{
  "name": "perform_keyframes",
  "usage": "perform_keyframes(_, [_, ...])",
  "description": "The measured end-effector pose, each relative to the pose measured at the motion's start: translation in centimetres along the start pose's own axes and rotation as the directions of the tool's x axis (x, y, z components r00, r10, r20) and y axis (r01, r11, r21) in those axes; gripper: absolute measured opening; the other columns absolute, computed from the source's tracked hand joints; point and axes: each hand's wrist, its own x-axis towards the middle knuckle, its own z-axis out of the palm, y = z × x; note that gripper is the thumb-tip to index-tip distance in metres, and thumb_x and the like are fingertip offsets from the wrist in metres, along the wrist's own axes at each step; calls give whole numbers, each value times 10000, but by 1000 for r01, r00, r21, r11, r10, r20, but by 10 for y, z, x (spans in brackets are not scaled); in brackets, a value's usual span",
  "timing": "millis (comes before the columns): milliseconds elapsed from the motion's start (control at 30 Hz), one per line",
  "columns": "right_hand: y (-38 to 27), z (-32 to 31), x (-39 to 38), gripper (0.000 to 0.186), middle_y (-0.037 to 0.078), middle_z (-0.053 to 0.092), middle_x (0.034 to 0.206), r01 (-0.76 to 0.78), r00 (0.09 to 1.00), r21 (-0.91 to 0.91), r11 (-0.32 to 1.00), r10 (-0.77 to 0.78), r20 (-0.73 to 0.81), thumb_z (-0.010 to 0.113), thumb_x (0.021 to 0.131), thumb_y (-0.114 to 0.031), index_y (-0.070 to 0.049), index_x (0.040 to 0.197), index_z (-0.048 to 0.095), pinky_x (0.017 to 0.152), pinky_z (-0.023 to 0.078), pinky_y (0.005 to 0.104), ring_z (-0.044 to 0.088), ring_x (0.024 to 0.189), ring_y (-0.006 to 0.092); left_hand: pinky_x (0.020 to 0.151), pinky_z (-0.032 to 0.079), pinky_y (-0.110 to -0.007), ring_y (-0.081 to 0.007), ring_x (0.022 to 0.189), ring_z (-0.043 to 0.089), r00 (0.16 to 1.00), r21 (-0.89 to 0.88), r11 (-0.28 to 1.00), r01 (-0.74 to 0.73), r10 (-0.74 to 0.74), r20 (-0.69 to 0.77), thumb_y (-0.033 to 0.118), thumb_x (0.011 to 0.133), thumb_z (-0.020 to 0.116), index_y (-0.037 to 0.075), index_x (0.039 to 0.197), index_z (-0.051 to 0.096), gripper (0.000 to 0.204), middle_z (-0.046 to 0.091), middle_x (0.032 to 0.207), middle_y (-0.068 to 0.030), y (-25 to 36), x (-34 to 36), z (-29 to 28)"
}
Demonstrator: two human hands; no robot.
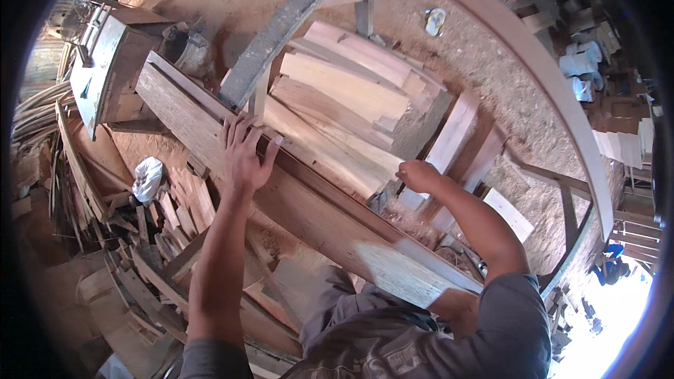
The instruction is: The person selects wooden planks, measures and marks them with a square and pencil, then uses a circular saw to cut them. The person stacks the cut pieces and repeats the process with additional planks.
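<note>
A long wooden plank point(309, 203) runs slanting across the middle, from the upper left down to the person's lap at the lower right. The left hand point(246, 151) lies flat on top of the plank with its fingers spread wide, pressing down and not wrapped round anything. The right hand point(419, 175) is curled into a fist at the far edge of the plank, beside a stack of pale boards point(344, 109); whether it grips something inside the fist is too hidden to tell. A dark round bucket point(191, 50) stands at the upper left near the plank's far end, and what is in it is too dark to make out. Beside it is a grey metal machine table point(98, 70). A white bag point(147, 177) lies crumpled on the dirt by a heap of wood scraps point(140, 267). A big curved wooden beam point(547, 91) bends round the right side, and its ends are cut off by the dark rim. White sacks point(581, 74) at the far right are blurry.
</note>
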Motion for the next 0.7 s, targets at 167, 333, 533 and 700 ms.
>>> perform_keyframes(167, [95,112,92,452,279,774,1089,-158,981,23,987,155,115,542,1112,-403,-24,1155,785,960,589,571,749,1088,468,1254,318,-624,-439,1415,542,997,-17,999,35,-34,71,308,967,783,22,1153,743,343,668,1374,-169,2,10,-2])
perform_keyframes(333, [126,175,167,532,268,795,1117,-438,892,344,830,448,55,633,1041,-520,-26,1132,810,984,592,547,763,1085,446,1262,302,-628,-455,1423,528,977,34,997,73,-78,198,292,943,781,45,1171,762,337,665,1402,-171,2,17,-8])
perform_keyframes(533, [131,224,228,554,259,693,1405,-499,831,513,699,554,53,771,945,-513,-64,1270,757,1113,533,533,672,1297,418,1242,308,-636,-493,1435,512,964,15,995,100,-100,246,288,918,756,47,1154,773,338,687,1350,-206,1,24,-3])
perform_keyframes(700, [138,227,247,1031,169,303,1797,-626,768,284,726,637,65,890,858,-538,-194,1691,390,1325,311,575,316,1640,394,1253,285,-645,-501,1459,490,944,35,993,109,-114,311,359,937,707,48,1178,766,398,684,1352,-220,-2,22,-3])
